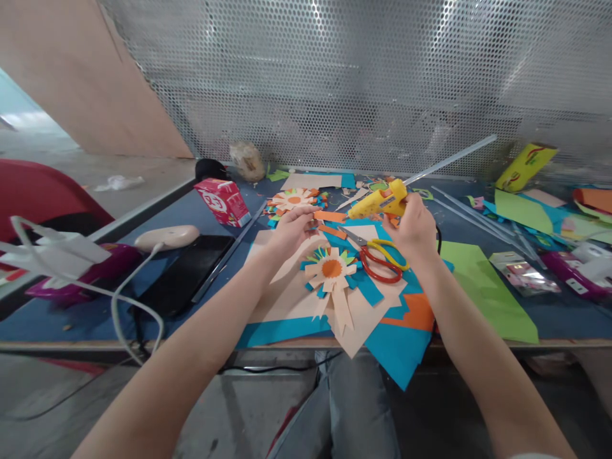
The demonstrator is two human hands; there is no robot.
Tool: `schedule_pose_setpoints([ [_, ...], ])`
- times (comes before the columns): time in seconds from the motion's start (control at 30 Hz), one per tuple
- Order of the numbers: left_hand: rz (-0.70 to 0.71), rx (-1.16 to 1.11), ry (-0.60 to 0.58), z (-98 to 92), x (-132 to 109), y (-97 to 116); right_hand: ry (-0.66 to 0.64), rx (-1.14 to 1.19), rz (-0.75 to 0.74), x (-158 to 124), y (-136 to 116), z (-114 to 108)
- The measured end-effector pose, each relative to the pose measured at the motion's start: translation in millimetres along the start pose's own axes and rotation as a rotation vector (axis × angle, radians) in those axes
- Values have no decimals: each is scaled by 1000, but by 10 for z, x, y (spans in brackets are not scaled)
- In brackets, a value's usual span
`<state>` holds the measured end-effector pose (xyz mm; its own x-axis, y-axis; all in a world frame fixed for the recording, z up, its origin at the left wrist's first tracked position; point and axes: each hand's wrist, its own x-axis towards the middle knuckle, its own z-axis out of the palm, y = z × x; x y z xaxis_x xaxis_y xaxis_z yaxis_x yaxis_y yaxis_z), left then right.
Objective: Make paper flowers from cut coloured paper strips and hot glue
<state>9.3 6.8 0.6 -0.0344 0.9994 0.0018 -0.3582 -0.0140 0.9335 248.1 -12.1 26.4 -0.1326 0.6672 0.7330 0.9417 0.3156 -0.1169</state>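
Note:
My right hand [415,231] grips a yellow glue gun [380,201] with a clear glue stick [449,160] jutting out behind it, its nozzle pointing left. My left hand [291,231] pinches an orange paper strip [329,217] right at the nozzle tip. Below both hands lies a paper rosette [331,271] with an orange centre, on peach and blue paper sheets [287,299]. Scissors with red and yellow handles [381,258] lie just under my right hand. A second orange strip [333,231] rests on the paper.
Another paper flower [294,200] sits further back. A red carton [222,201], a black tablet [186,274] and a white cable [119,299] are at the left. Green paper [482,287], a plastic packet [523,273] and paper scraps fill the right. A perforated metal wall [335,83] stands behind.

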Motion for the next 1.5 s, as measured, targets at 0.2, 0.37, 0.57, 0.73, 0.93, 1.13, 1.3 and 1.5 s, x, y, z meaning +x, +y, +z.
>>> schedule_pose_setpoints([
  [0.2, -1, 6, 4, 15, -17, 24, 9, -10, -18, 5, 11, -5],
  [0.37, 2, 3, 8, 13, -20, 35, -12, -11, -45, 3, 5, -17],
  [0.57, 5, 7, 12, 11, -22, 39, -32, -17, -48, 1, 18, -12],
  [0.73, 7, 5, -8, 0, -21, 32, -15, -16, -62, 5, 32, -20],
  [0.93, 2, 14, -8, 2, -25, 31, -35, -29, -28, 13, 15, -36],
  [1.13, 1, 29, -13, 11, -37, 37, -40, -21, -21, 13, 32, -22],
  [1.3, 4, 19, -16, 10, -37, 35, -24, -25, -18, 15, 34, -19],
  [1.5, -4, -1, -16, 36, -54, 56, -30, -21, -16, 17, 37, -13],
])
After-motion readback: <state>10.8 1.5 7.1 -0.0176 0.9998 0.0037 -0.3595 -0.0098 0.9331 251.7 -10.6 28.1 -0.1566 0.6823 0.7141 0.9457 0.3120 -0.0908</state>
